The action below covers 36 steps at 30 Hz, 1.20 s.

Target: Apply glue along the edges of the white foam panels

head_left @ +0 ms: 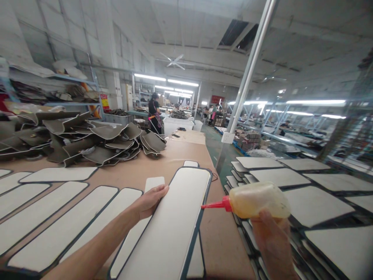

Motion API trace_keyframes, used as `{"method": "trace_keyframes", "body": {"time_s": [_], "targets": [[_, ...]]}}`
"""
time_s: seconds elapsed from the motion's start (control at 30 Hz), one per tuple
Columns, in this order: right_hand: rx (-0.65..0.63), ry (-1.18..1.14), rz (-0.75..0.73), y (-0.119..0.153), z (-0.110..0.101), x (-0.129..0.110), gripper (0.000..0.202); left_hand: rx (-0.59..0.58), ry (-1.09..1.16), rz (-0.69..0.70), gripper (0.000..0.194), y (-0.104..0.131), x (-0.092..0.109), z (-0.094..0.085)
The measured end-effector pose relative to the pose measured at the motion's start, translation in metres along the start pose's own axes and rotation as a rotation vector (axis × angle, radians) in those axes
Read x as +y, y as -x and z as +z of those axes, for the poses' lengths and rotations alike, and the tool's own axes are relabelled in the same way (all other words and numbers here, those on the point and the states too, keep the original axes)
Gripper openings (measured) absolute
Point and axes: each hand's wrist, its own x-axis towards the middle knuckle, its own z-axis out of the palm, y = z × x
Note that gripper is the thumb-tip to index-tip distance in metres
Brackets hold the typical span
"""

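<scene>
My left hand [150,200] rests on the left edge of a long white panel with a dark border [175,217], which lies on the brown table [177,153] over other such panels. My right hand [272,237] grips a yellowish squeeze bottle [258,200]. Its red nozzle [214,205] points left, with the tip at the panel's right edge.
More white panels [52,210] lie side by side at the left. A heap of grey curved pieces [78,140] sits behind them. Racks of flat white panels [320,194] stand at the right, past a slanted metal pole [247,74]. A person [154,112] stands far back.
</scene>
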Motion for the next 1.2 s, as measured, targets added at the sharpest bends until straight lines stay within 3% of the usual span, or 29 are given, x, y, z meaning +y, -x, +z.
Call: {"method": "trace_keyframes", "body": {"time_s": [0.17, 0.37, 0.6, 0.93, 1.2], "targets": [[-0.052, 0.003, 0.029, 0.004, 0.001, 0.001, 0.054, -0.01, 0.021, 0.0, 0.026, -0.001, 0.0, 0.0], [-0.107, 0.002, 0.064, 0.007, -0.008, 0.002, 0.05, 0.053, 0.042, -0.028, 0.019, 0.003, 0.009, 0.007], [-0.06, -0.003, 0.089, 0.019, -0.005, -0.002, 0.05, 0.07, 0.092, -0.011, 0.017, 0.006, 0.014, 0.014], [-0.061, 0.003, 0.155, 0.025, -0.011, -0.01, 0.059, 0.144, 0.082, 0.022, 0.014, -0.007, 0.012, 0.014], [-0.103, -0.032, 0.147, 0.026, -0.023, -0.01, 0.048, 0.155, 0.103, 0.033, 0.012, -0.018, 0.016, 0.016]]}}
